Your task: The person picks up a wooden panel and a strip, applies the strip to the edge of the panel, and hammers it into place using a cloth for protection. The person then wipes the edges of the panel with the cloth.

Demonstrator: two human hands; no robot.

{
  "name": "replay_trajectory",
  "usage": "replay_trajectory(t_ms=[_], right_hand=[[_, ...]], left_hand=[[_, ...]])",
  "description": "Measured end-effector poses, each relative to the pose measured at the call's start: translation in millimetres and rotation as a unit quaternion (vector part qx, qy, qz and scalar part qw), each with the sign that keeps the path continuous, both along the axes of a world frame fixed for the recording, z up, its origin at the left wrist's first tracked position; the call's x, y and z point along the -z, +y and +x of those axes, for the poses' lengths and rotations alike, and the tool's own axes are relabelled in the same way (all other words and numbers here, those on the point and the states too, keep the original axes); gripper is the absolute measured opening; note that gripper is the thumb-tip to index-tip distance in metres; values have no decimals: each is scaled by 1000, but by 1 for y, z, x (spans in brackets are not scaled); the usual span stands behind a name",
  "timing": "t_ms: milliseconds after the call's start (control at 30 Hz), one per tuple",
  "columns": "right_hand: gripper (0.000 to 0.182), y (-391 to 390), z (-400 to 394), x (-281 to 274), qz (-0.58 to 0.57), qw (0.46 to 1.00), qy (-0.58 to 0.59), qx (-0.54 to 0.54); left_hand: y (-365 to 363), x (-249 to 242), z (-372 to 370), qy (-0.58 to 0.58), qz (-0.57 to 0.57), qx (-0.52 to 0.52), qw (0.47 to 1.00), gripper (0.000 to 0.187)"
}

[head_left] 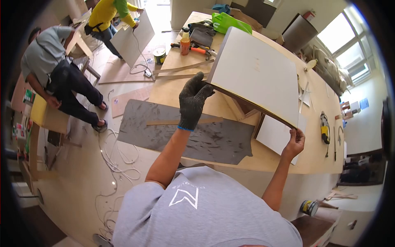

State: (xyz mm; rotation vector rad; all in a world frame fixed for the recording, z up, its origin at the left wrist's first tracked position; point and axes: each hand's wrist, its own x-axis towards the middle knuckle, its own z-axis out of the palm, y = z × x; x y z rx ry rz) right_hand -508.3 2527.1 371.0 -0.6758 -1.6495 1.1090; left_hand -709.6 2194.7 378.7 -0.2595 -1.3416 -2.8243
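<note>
Large white laminated square board (257,72) held tilted above pale plywood bench (181,88), near edge lowest. Left hand (192,103) in dark knit glove, grip closed on board's left corner. Right hand (294,142) bare, grip pinching board's near right corner. Dark grey sheet (214,140) lies flat on bench below; smaller white panel (273,136) beside it; yellow power tool (325,128) well apart at right
</note>
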Motion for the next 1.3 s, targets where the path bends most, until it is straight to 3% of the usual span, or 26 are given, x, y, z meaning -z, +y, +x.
replay_trajectory(t_ms=[167,267,367,467,700,1300], right_hand=[[19,1,-1,-2,8,1000,-11,1],[17,-4,0,-4,7,1000,4,-2],[16,-6,2,-1,4,1000,21,-8],[16,-6,11,3,2,999,31,-17],[14,-22,27,0,-2,1000,9,-27],[10,-35,20,-15,-10,999,29,-19]], left_hand=[[-5,10,3,-83,29,55,995,40],[-4,7,11,-44,11,-2,999,36],[-10,5,3,148,-213,-125,958,31],[-15,9,-2,182,-239,-135,944,28],[-14,0,2,57,-109,-36,992,26],[-14,-10,2,58,-183,-50,980,24]])
